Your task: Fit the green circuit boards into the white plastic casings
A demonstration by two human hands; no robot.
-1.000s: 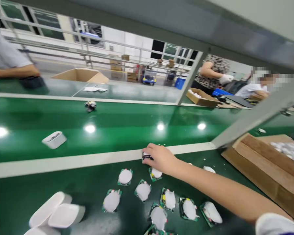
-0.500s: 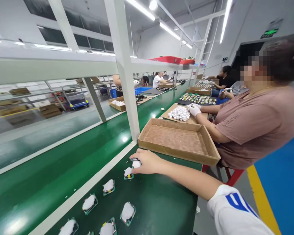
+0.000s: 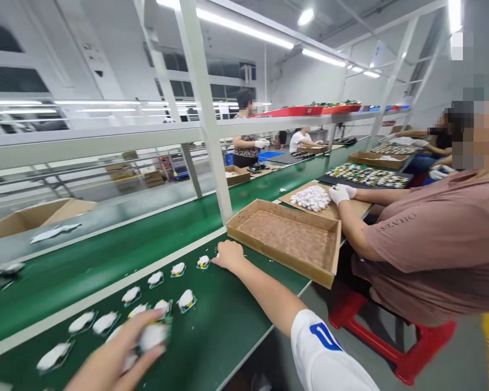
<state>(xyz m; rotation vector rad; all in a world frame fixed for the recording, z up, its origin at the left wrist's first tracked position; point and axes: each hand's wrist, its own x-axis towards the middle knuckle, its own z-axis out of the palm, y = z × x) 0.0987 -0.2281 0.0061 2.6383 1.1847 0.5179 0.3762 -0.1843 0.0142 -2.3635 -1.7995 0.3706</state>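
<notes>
My left hand [image 3: 110,353], blurred, is at the lower left with thumb and fingers closed on a small circuit board [image 3: 154,336] with a white pad on top. Farther off, my right hand [image 3: 231,256] reaches to the green bench [image 3: 228,309] beside a cardboard tray [image 3: 285,260]. Its fingers curl round another such board, mostly hidden, with only a dark edge showing. Just left of it lies a white-topped circuit board [image 3: 202,262]. Several more, such as one board [image 3: 186,300] and another board [image 3: 55,357], lie in loose rows towards me.
A white metal post [image 3: 207,119] rises by the cardboard tray. Beyond the rail runs a green belt [image 3: 158,222] with a dark item [image 3: 8,274] on it. At right sits a co-worker [image 3: 415,233] with gloved hands by a white pile [image 3: 311,198]. A red stool [image 3: 399,342] stands below.
My view has turned left. My left hand has come into the picture with a circuit board in it. My right hand remains near the tray's corner, fingers still round a board.
</notes>
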